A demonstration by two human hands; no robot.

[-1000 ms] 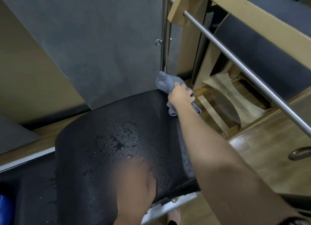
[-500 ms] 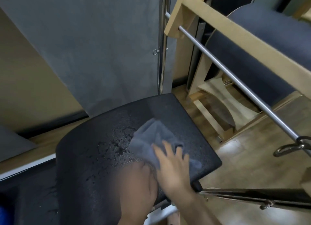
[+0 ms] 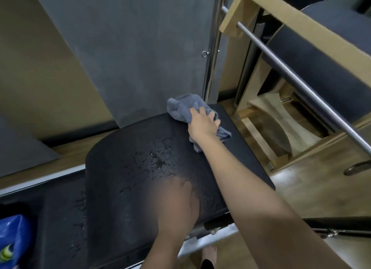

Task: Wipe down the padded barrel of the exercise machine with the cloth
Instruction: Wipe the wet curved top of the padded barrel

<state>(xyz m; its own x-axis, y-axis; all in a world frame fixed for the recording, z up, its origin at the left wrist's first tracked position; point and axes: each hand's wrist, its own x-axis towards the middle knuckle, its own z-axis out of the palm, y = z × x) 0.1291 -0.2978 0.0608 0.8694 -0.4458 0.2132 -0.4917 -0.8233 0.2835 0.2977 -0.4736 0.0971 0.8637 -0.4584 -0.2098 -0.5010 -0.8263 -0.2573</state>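
Observation:
The black padded barrel (image 3: pixel 144 148) curves across the middle of the view, with wet droplets on its centre. My right hand (image 3: pixel 201 124) presses a grey-blue cloth (image 3: pixel 180 108) flat against the barrel's far right top edge, fingers spread over it. Part of the cloth sticks out beyond the hand on both sides. My left hand (image 3: pixel 178 206) rests flat on the near side of the barrel, blurred, with nothing in it.
A metal upright pole (image 3: pixel 209 57) stands just behind the cloth. A wooden frame (image 3: pixel 281 11) with a steel bar (image 3: pixel 297 77) and another dark padded barrel (image 3: pixel 321 47) are at the right. A blue packet (image 3: pixel 12 240) lies at the lower left.
My right hand has swept the cloth from the near middle of the barrel back up to its far right edge. The left hand has stayed in place.

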